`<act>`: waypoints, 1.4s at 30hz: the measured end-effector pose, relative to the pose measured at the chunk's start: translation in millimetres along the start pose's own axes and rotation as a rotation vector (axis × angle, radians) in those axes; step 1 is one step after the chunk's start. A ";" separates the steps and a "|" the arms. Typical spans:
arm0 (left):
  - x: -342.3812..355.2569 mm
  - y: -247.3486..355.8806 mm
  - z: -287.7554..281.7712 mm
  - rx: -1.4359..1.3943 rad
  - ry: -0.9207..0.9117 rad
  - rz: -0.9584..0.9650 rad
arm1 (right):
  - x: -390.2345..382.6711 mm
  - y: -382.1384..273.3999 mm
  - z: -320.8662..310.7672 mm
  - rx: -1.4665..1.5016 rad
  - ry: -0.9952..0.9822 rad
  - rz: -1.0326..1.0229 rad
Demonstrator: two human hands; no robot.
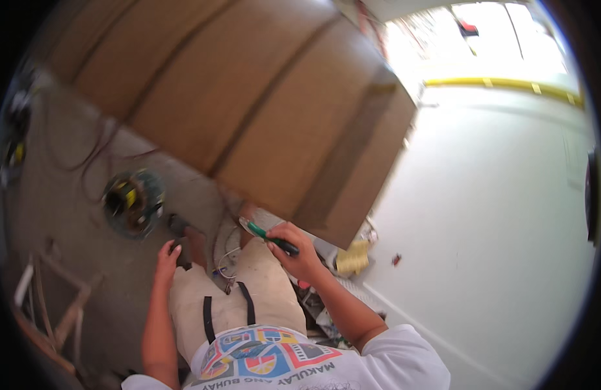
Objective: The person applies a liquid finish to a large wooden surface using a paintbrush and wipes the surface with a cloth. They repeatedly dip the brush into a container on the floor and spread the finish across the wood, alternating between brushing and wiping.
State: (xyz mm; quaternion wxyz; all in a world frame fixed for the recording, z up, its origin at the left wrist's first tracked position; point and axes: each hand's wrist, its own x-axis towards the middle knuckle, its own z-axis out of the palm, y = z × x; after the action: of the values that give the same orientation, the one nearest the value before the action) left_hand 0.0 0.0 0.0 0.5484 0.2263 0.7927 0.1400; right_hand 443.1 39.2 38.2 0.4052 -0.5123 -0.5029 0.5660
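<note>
In front of my body, my right hand (292, 250) is wrapped around a slim green-and-black handled tool (264, 236). Its pale end points up and to the left; I cannot make out its exact kind. Near my left thigh, my left hand (166, 261) is closed, with a small dark thing showing at its fingers that is too blurred to name. A large brown wooden panel (268, 110) with dark stripes slants across the space ahead, its near lower corner beyond my right hand. Thin wires (227, 263) show in front of my trousers.
A round tub (134, 203) with yellow and dark items stands on the grey floor (66, 214) at left. A wooden frame (69, 305) lies at lower left. Yellow material (352, 257) and clutter lie beside a white wall (482, 227) with a yellow pipe (502, 83).
</note>
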 end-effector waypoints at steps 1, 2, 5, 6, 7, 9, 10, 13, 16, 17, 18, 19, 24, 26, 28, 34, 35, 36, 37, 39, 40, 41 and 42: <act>-7.4 -5.8 31.2 0.001 0.059 0.022 | 16.3 10.3 -7.5 0.029 -0.028 -0.041; -11.4 -10.7 64.8 0.002 0.100 0.053 | 25.6 19.8 -17.7 0.050 -0.048 -0.075; 65.1 -153.5 204.4 -0.368 -0.220 -0.012 | 49.2 68.0 -17.5 -0.185 -0.110 0.231; 56.9 -167.0 207.0 -0.389 -0.226 -0.063 | 55.3 77.8 -3.9 -0.114 -0.112 0.341; 72.9 -176.1 203.7 -0.428 -0.224 -0.054 | 77.5 94.3 18.2 -0.059 -0.112 0.394; 75.1 -203.4 164.6 -0.400 -0.111 -0.122 | 103.8 123.0 79.0 -0.033 -0.145 0.338; 71.7 -216.8 154.0 -0.395 -0.060 -0.161 | 116.2 136.5 105.4 -0.028 -0.164 0.312; 78.1 -283.2 128.5 -0.531 0.123 -0.167 | 153.9 185.7 191.9 -0.293 -0.211 0.163; 79.5 -305.1 112.7 -0.574 0.134 -0.115 | 188.8 235.0 248.5 -0.479 -0.207 0.072; 80.3 -304.6 110.7 -0.626 0.138 -0.116 | 200.4 246.7 260.1 -0.564 -0.207 0.008; 73.3 -309.5 103.9 -0.670 0.149 -0.132 | 204.4 252.9 278.7 -0.615 -0.235 -0.006; 68.4 -317.3 99.5 -0.713 0.157 -0.146 | 207.8 258.6 295.4 -0.667 -0.260 -0.022; 57.0 -360.8 106.9 -0.799 0.214 -0.175 | 221.1 295.3 328.9 -0.766 -0.280 -0.034; 55.5 -365.6 106.3 -0.838 0.208 -0.199 | 228.5 299.2 329.2 -0.774 -0.281 0.021; 52.4 -375.2 108.2 -0.848 0.228 -0.219 | 226.0 282.1 330.9 -0.818 -0.264 -0.017; 61.4 -378.8 99.1 -0.761 0.209 -0.235 | 211.0 246.6 323.1 -0.879 -0.263 -0.072; 62.9 -375.0 96.2 -0.781 0.213 -0.219 | 210.2 242.1 324.6 -0.875 -0.252 -0.079; 65.8 -368.6 91.7 -0.798 0.216 -0.200 | 210.0 239.4 326.0 -0.869 -0.238 -0.086; 68.3 -362.3 87.0 -0.815 0.220 -0.181 | 209.8 237.5 327.0 -0.875 -0.233 -0.090; 71.7 -350.7 77.3 -0.810 0.207 -0.192 | 209.2 234.4 328.6 -0.886 -0.225 -0.097; 73.3 -347.0 73.9 -0.808 0.201 -0.198 | 208.8 233.0 329.6 -0.885 -0.220 -0.089; 75.1 -345.3 71.3 -0.805 0.195 -0.194 | 208.1 231.3 330.7 -0.884 -0.216 -0.081; 76.8 -344.6 69.2 -0.802 0.187 -0.191 | 207.2 230.0 331.7 -0.884 -0.212 -0.072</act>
State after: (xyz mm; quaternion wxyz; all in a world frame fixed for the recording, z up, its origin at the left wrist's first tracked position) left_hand -28.9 -258.2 -248.8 0.5291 -0.0931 0.7393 0.4061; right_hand 98.1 151.8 -234.1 0.1134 -0.5575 -0.7525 0.3318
